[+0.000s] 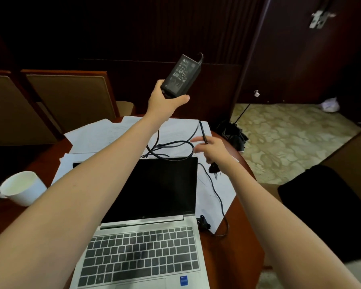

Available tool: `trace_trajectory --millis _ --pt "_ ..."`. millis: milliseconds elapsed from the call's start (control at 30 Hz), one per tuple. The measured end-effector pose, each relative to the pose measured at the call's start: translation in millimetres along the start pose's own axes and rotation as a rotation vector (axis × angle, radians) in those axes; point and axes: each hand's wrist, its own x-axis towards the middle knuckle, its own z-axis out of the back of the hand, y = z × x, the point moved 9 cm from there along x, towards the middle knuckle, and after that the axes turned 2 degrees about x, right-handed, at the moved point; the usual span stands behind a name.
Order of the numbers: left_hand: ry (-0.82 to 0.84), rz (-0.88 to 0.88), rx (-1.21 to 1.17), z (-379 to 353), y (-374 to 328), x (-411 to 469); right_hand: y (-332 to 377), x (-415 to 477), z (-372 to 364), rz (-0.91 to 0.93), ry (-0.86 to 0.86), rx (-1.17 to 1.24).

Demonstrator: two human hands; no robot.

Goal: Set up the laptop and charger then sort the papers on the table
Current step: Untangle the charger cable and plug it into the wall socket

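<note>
A silver laptop [146, 236] stands open on the round wooden table [238, 257], its screen dark. My left hand [165, 101] grips the black charger brick [180, 75] and holds it high above the far side of the table. Its black cable [169, 149] hangs down and loops over white papers [104, 134] behind the laptop. My right hand [213, 150] hovers over the cable with fingers spread, near a black pen [203, 132]. A black plug [214, 171] lies under my right wrist, and a cable runs to the laptop's right side.
A white mug [21, 187] sits at the table's left edge. Two padded chairs [71, 99] stand behind the table. A black bag [230, 132] lies on the patterned carpet [290, 140] at right, and a dark chair seat [329, 211] is at the right edge.
</note>
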Motion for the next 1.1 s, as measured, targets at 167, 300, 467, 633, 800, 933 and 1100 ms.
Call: trace_trajectory --millis 167,300,467,633,800,933,1100 --pt "0.023 0.045 -0.016 2.1 0.4 3.4 79.5 -0.5 -42.1 0.176 0.225 0.093" --pt "-0.006 0.105 -0.152 26.0 10.2 -0.6 111.5 -1.3 -77.3 0.203 0.321 0.116" --pt "0.093 0.074 -0.059 68.1 8.4 -4.9 139.7 -2.8 -124.2 0.310 0.395 0.009" --pt "0.122 0.062 -0.032 117.6 10.7 0.3 174.4 -4.1 -163.3 0.416 0.249 0.126" --pt "0.197 0.092 -0.096 169.4 16.4 3.0 189.0 3.5 -208.8 0.340 0.059 0.125" --pt "0.257 0.131 -0.156 218.1 31.8 -6.7 206.5 -6.1 -244.7 0.334 0.016 0.167" --pt "0.236 0.428 -0.235 249.1 108.5 -33.2 225.5 -32.0 -282.3 0.293 0.061 0.298"
